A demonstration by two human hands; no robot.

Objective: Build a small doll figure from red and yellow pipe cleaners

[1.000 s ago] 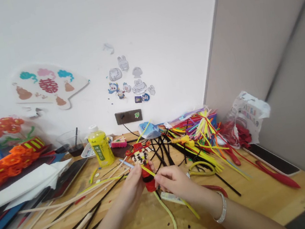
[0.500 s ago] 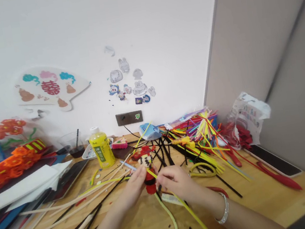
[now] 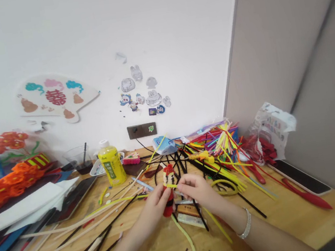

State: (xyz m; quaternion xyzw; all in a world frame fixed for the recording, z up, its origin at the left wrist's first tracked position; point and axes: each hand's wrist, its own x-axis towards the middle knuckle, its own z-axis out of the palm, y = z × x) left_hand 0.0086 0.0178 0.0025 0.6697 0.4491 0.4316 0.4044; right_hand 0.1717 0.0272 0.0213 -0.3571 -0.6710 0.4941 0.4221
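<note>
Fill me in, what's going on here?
One person is working bare-handed at a wooden table. Their left hand holds a small red, black and yellow pipe-cleaner figure, and their right hand touches its yellow band. Loose pipe cleaners are heaped beyond the hands, with a yellow bottle further back to the left.

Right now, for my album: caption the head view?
Left hand holds a pipe-cleaner doll, right hand at its yellow band, over a wooden table.
</note>
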